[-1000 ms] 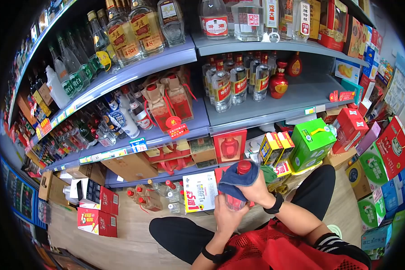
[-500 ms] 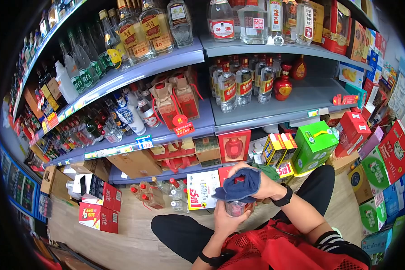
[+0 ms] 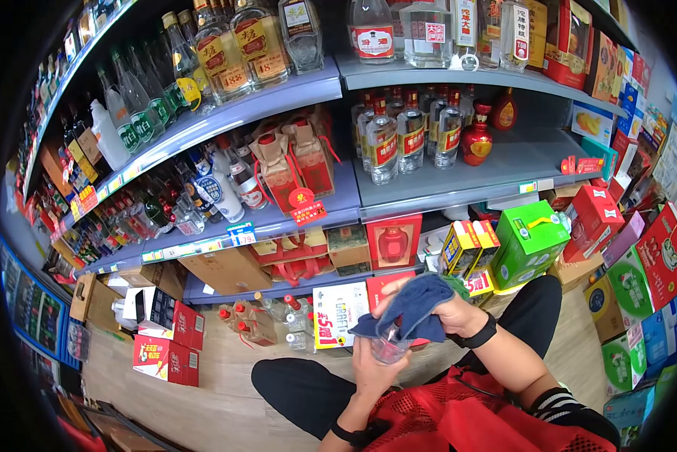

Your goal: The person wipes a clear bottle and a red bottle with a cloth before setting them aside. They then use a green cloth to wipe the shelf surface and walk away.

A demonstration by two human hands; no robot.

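Taking the clear bottle (image 3: 389, 351) as the centre of the clock, with 12 pointing away from the body, the left hand (image 3: 372, 371) is sitting at 7 o'clock, its fingers curling around the glass and grasping it in front of the red mesh vest (image 3: 448, 414). The right hand (image 3: 463, 315) is reaching in from 2 o'clock, its fingers clutching a dark blue cloth (image 3: 416, 307) that is draping over the upper part of the bottle and hiding much of it. A black wristband (image 3: 481, 332) is circling the right wrist. At 10 o'clock, just beside the cloth, a white printed panel (image 3: 337, 313) is standing, and past it some small clear bottles (image 3: 296, 325) are clustering on the wooden floor (image 3: 225, 392). Farther out at 9 o'clock, brown-wrapped bottles with red caps (image 3: 254, 329) are standing, and beyond them two red boxes (image 3: 180, 365) are resting one against the other. Toward 12 o'clock a red gift box (image 3: 393, 242) is standing under the grey shelf (image 3: 534, 154), where several labelled bottles (image 3: 410, 143) are grouping together. At 1 o'clock yellow-and-black boxes (image 3: 463, 252) are standing near a green carton (image 3: 529, 239), which is occupying 2 o'clock
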